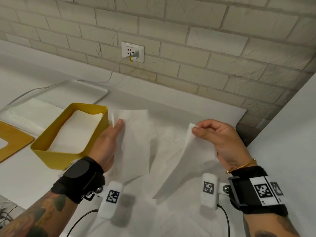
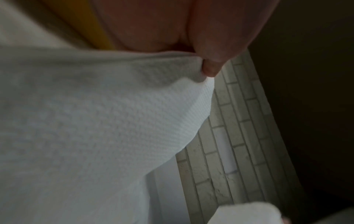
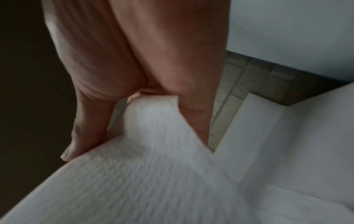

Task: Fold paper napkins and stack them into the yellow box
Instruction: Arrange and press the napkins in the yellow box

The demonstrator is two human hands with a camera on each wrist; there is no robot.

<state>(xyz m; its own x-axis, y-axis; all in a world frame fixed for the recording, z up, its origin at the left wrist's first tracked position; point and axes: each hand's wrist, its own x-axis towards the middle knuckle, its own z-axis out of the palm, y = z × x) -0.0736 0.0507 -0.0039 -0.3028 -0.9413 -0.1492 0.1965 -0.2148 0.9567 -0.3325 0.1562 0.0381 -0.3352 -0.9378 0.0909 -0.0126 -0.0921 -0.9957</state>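
A paper napkin [image 1: 136, 142] is held up above the white table [image 1: 188, 219] between the two hands, sagging in the middle. Its left end is gripped by the left hand [image 1: 109, 142], with the thumb laid on the near face of the sheet and the fingers hidden behind it; in the left wrist view a fingertip [image 2: 210, 71] is seen pressing into the embossed paper at its upper edge. Its right end is pinched at a corner by the right hand [image 1: 220, 139], between thumb and curled fingers; in the right wrist view the paper is seen running out from between the thumb and a finger [image 3: 84, 136], though that picture is blurred.

Just beside the left hand, on its outer side, a yellow box [image 1: 56, 153] is set on the table, open at the top, with folded napkins [image 1: 77, 130] lying flat inside. Beyond the box, farther from the left grip, a stack of unfolded napkins [image 1: 29, 113] is laid on a white tray [image 1: 95, 93]. A yellow lid [image 1: 15, 139] with a cut-out lies flat on the far side of the box from the hands. Behind the held napkin a brick wall [image 1: 205, 40] is seen, with a socket [image 1: 132, 51] and a plugged-in cable [image 1: 114, 69].
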